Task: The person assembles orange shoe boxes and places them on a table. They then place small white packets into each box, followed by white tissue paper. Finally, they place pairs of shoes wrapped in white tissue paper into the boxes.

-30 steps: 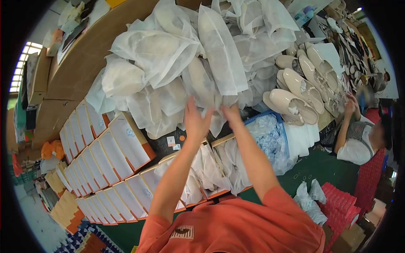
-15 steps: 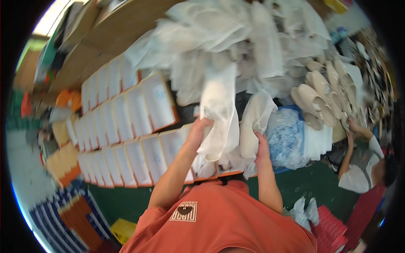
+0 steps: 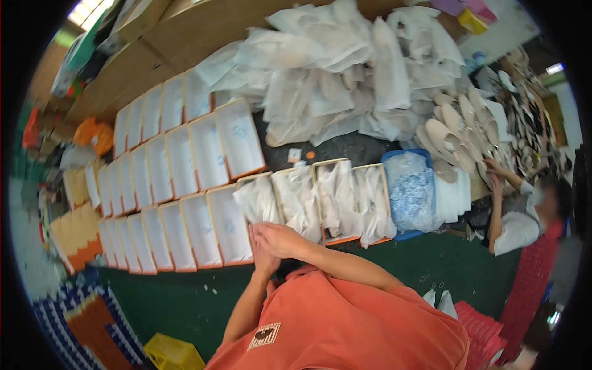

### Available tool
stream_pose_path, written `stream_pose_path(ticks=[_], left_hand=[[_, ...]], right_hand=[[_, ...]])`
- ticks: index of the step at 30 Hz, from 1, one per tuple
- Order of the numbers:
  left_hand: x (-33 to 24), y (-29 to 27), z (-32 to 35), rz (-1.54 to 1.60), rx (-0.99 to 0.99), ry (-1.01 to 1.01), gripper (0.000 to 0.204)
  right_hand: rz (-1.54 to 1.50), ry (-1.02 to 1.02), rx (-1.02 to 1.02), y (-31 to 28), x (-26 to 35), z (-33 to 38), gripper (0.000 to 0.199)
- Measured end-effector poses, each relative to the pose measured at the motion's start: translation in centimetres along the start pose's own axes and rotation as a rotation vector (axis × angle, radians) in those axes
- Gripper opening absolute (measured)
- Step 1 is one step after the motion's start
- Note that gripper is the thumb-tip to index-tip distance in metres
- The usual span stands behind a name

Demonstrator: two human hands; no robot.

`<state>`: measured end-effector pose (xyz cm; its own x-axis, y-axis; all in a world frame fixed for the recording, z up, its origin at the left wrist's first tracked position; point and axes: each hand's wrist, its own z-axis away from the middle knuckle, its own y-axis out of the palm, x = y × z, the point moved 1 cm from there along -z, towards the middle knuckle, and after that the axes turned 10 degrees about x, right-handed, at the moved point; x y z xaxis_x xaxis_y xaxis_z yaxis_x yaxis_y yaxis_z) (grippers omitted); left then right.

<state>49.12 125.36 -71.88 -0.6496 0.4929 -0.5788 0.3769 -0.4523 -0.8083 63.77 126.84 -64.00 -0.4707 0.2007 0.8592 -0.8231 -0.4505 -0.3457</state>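
My left hand (image 3: pixel 264 259) and my right hand (image 3: pixel 279 240) meet at the near end of a shoe box, in front of my shirt. The right hand's fingers are bent together across the left hand, hiding most of its fingers. What they grip, if anything, does not show. Just beyond them, a shoe in a white translucent bag (image 3: pixel 259 198) lies in that box. To its right, more bagged shoes (image 3: pixel 297 194) fill several boxes, white wrapping sticking up past the rims. Left of my hands stands an open white-lined box (image 3: pixel 228 225) with orange edges.
Rows of open boxes (image 3: pixel 179 157) run leftward. Bagged shoes (image 3: pixel 327 55) are heaped at the back. A blue crate (image 3: pixel 404 231) of small clear packets stands right of the filled boxes. Farther right, a person (image 3: pixel 521 222) reaches toward loose beige shoes (image 3: pixel 453 139). A yellow crate (image 3: pixel 174 353) sits on the floor.
The two bagged shoes, held apart one per hand above the boxes, have left my raised grip. Both hands have come down and together at the left, by a box holding a bagged shoe.
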Motion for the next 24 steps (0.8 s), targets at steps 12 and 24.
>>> stream_pose_path(ticks=[12,24], left_hand=[[-6.2,-8.1,-24.7,0.095,-0.177,-0.094,0.027],[-11.1,-6.1,-36.2,1.200,0.283,-0.502,0.044]], right_hand=[[-1.214,0.221,-1.448,-48.5,-27.9,10.4,0.042],[-1.277,-0.037,-1.466,-22.7,-19.3,10.5,0.057]])
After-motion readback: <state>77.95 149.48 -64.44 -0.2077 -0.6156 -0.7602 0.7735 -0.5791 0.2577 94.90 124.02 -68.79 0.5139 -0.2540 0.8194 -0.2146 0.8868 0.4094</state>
